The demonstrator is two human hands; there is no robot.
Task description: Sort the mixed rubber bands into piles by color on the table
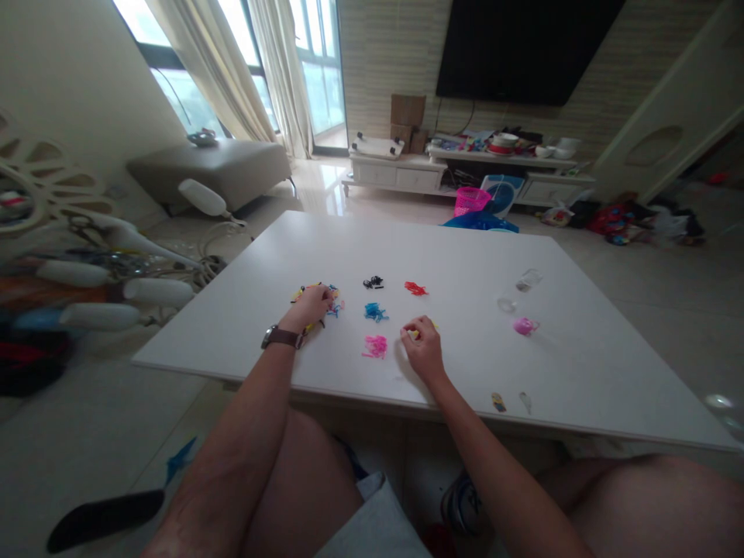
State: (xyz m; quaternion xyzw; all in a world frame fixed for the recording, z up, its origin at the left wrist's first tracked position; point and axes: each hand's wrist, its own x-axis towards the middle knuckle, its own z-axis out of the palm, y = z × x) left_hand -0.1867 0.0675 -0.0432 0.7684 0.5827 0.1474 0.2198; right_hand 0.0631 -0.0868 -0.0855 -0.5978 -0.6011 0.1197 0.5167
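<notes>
My left hand (314, 307), with a watch on its wrist, reaches into a mixed pile of small coloured pieces (334, 308) on the left of the white table. Its fingers are bent down and pressed together; what they grip is too small to make out. My right hand (423, 341) hovers over or rests on some yellow pieces (434, 326), its fingers curled with a bit of yellow at the fingertips. Between the hands lie separate small piles: black (373, 284), blue (376, 312) and pink (375, 347). A red pile (415, 289) lies beyond my right hand.
On the table's right are a clear container (528, 280), a clear round lid (506, 305) and a pink object (525, 326). Two small charms (498, 402) lie near the front edge. A lamp with white shades (158, 291) stands left of the table (581, 356).
</notes>
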